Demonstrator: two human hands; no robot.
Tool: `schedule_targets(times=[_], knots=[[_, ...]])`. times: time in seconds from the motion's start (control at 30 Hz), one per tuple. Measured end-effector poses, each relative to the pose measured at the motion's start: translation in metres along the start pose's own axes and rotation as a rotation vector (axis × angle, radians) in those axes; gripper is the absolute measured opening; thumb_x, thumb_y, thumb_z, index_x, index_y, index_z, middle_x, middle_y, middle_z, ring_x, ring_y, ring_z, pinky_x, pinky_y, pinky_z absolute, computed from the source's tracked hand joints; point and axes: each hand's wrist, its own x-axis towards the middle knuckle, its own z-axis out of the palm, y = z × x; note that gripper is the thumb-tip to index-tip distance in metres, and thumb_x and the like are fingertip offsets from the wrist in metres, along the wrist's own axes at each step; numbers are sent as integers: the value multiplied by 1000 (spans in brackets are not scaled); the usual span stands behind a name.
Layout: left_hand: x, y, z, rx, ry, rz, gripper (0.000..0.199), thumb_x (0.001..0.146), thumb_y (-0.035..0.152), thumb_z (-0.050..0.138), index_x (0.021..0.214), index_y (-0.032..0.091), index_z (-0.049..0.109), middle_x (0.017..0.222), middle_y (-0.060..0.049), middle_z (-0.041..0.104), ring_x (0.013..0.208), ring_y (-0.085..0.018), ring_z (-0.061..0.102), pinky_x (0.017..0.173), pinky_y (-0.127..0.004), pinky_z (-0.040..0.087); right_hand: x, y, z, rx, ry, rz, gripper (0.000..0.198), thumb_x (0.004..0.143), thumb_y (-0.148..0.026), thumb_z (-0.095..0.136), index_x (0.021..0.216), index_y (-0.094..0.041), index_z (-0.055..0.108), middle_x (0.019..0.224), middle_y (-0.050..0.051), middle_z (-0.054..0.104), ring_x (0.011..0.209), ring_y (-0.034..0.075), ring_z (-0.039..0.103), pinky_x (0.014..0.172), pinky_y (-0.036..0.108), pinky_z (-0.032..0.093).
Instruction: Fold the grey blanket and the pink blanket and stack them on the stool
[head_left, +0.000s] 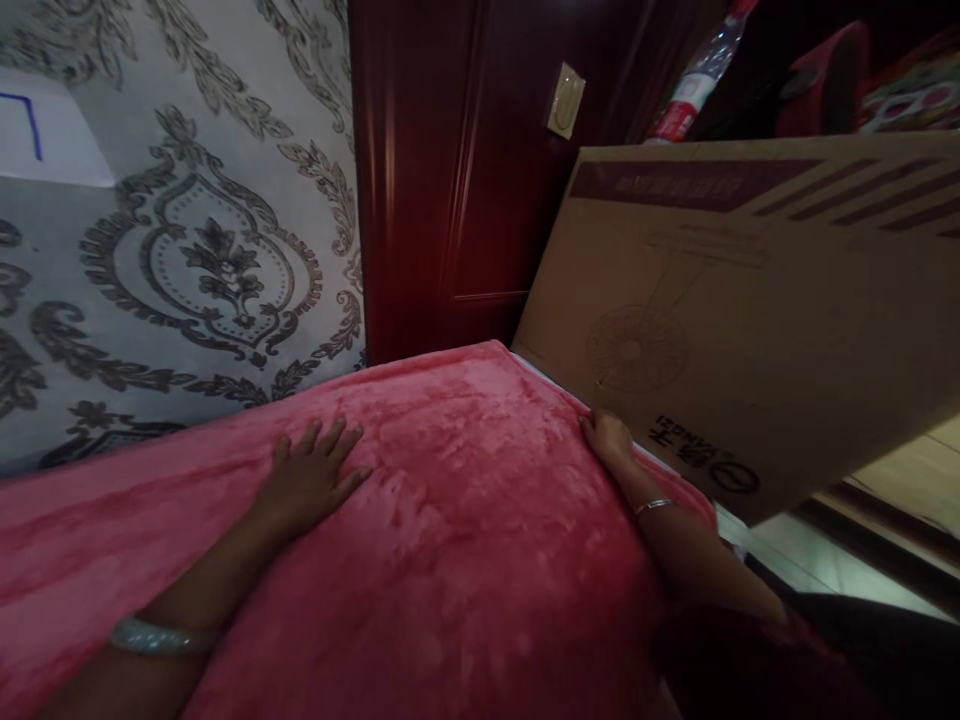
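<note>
A pinkish-red plush blanket (465, 500) is spread over a bed-like surface across the lower part of the head view. My left hand (315, 470) lies flat on it, palm down, fingers spread apart. At the blanket's right edge, beside a cardboard box, my right hand (609, 440) has its fingers curled over the border and closed on the blanket. Its fingertips are partly hidden. A thin white strip shows beneath the blanket along that edge. I wear a bangle on the left wrist and a thin bracelet on the right.
The large cardboard box (750, 320), printed with a fan, stands close against the right side. Behind it are a plastic bottle (701, 85) and a red strap-like item (825, 80). Patterned wallpaper (225, 250) and a dark red door panel (442, 180) border the far side.
</note>
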Motion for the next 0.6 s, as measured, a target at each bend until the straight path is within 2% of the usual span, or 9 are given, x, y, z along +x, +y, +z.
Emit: schedule_targets(times=[0.17,0.3,0.4,0.47,0.6], knots=[[1,0,-4,6,-21,-1,69,98,55,34,159,23,39,169,-12,29,154,-43,22,116,-71,21,-16,15,-12,8,-49,53,39,105,-35,43,125,-13,68,122,19,71,114,28,68,87,31,50],[0,0,-9,-14,7,30,70,97,55,33,157,20,42,165,-17,36,153,-44,25,114,-69,26,-34,23,-19,36,-50,91,43,106,-40,40,128,-15,67,124,18,71,116,27,67,89,31,50],[0,2,-13,-12,75,68,67,97,51,29,152,17,49,160,-20,43,148,-45,33,109,-67,33,-55,41,-24,48,-36,146,44,105,-42,41,125,-14,69,122,19,71,116,29,67,92,33,50],[-2,4,-17,9,110,85,66,98,47,26,145,13,55,152,-23,50,140,-43,42,105,-62,39,-69,56,-28,52,-24,187,41,104,-37,43,121,-12,71,120,21,71,116,29,67,93,33,49],[-14,13,-34,96,87,47,66,99,41,18,136,7,60,129,-25,64,119,-40,57,91,-53,47,-86,83,-37,68,5,246,39,103,-32,43,121,-11,70,119,22,71,114,30,68,92,34,50]])
